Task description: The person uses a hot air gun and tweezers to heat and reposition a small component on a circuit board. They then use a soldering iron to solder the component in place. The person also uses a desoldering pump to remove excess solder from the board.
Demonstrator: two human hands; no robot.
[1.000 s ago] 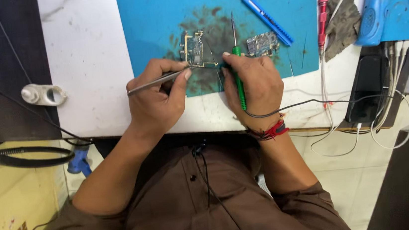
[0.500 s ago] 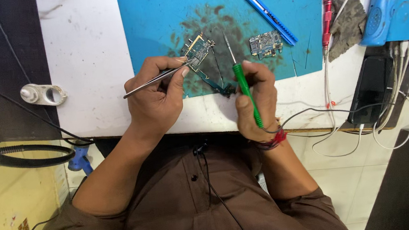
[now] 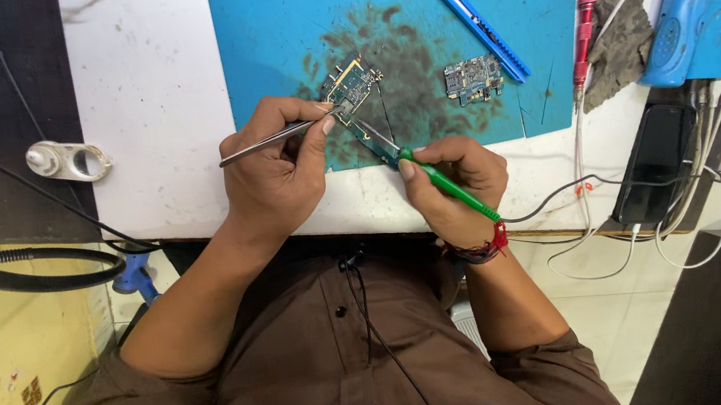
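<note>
While I lean over the bench [image 3: 147, 91]:
Left hand [image 3: 274, 171]: fingers pinch tweezers [image 3: 279, 138], tips on circuit board [image 3: 351, 89].
Right hand [image 3: 451, 185]: fingers closed around green screwdriver [image 3: 438, 179].
Circuit board: on blue mat [image 3: 273, 26].

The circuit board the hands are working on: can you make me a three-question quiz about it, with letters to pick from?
1. Where does the circuit board lie?
A. on the blue mat
B. on the floor
C. in a drawer

2. What colour is the handle of the tool in the right hand?
A. red
B. green
C. yellow

3. How does the left hand hold the tweezers?
A. lying loose on the palm
B. pinched between thumb and fingers, tips at the board
C. not at all

Answers: 1 A, the board rests on the blue mat. 2 B, the handle is bright green. 3 B, the tweezer tips meet the board's edge.
</note>
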